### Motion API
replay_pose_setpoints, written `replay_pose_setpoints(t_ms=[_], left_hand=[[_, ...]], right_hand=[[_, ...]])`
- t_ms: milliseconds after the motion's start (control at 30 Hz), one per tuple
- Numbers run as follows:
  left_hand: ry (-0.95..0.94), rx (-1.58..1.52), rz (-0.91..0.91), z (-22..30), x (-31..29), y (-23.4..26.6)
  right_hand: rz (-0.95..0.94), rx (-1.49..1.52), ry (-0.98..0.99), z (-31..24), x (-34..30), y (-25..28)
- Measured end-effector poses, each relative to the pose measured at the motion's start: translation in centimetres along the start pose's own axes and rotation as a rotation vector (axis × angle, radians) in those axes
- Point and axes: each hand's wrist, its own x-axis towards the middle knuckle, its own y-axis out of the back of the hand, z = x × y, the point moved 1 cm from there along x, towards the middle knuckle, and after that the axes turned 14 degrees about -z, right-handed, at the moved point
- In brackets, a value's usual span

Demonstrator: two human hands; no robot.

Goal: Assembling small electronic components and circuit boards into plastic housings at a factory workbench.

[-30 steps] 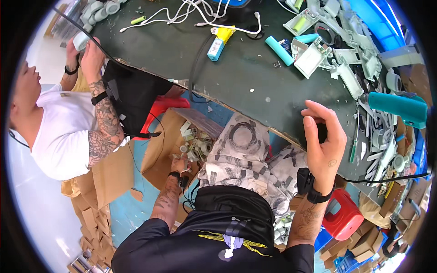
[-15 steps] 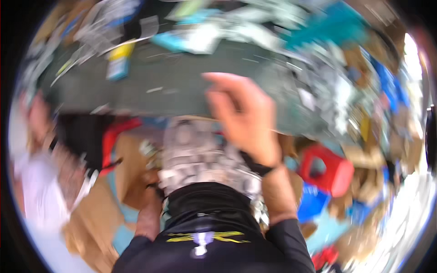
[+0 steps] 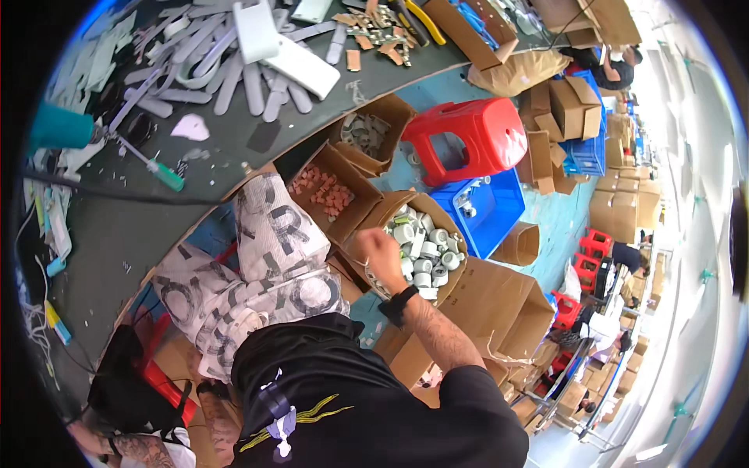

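White-grey plastic parts (image 3: 427, 249): heap in open carton (image 3: 384, 209), just R of frame ctr. Short, rounded, cup-like/cylindrical pcs, matte; some w/ dark openings, a few w/ yellow-green bits showing near top of heap; lying at mixed angles. R hand (image 3: 378, 253) at carton's left side, fingers curled in, dark band on wrist; cannot tell if it grips anything. L hand (image 3: 195, 365), lower left of frame, mostly hidden beside patterned trouser leg (image 3: 273, 226); grip state can't be told. Adj. to carton: box w/ small pink pcs (image 3: 334, 199) at upper left, blue tub (image 3: 499, 199) at upper right, red stool (image 3: 499, 132) above tub.
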Motion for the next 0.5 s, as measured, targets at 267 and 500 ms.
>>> replay_pose_setpoints(t_ms=[267, 500], left_hand=[[0.042, -1.355, -0.118, 2.8, 1.7, 15.7], [-0.028, -1.172, 0.086, 5.8, -1.8, 24.5]], right_hand=[[0.482, -0.420, -0.374, 19.5, 6.3, 8.4], [0.427, -0.315, -0.418, 19.7, 5.5, 12.1]])
